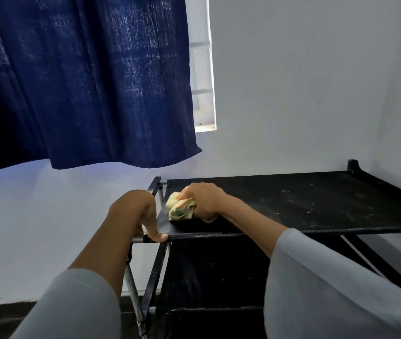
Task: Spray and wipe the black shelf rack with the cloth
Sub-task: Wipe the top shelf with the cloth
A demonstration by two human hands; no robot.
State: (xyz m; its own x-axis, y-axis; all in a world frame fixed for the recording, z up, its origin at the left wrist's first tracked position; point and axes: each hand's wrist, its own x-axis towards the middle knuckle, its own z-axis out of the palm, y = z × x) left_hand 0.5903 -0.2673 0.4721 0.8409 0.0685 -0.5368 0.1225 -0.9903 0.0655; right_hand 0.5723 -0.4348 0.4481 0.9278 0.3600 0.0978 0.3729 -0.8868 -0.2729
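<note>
Cloth (180, 209) bunched under right hand (204, 201) fingers, on rack (292, 204).

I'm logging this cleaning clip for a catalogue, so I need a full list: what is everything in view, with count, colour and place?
shelf rack: one, black with grey metal tubes, right of centre against the wall; top shelf dusty with pale specks, a lower shelf visible beneath.
cloth: one, pale yellow, bunched on the top shelf's left end.
curtain: one, dark blue, hanging upper left.
window: one, bright strip showing beside the curtain's right edge.
wall: white, behind the rack.
floor: dark strip at lower left.
sleeves: two, light grey, bottom of view.
left hand: one, gripping the rack's front left corner.
right hand: one, pressing the cloth on the top shelf.
</note>
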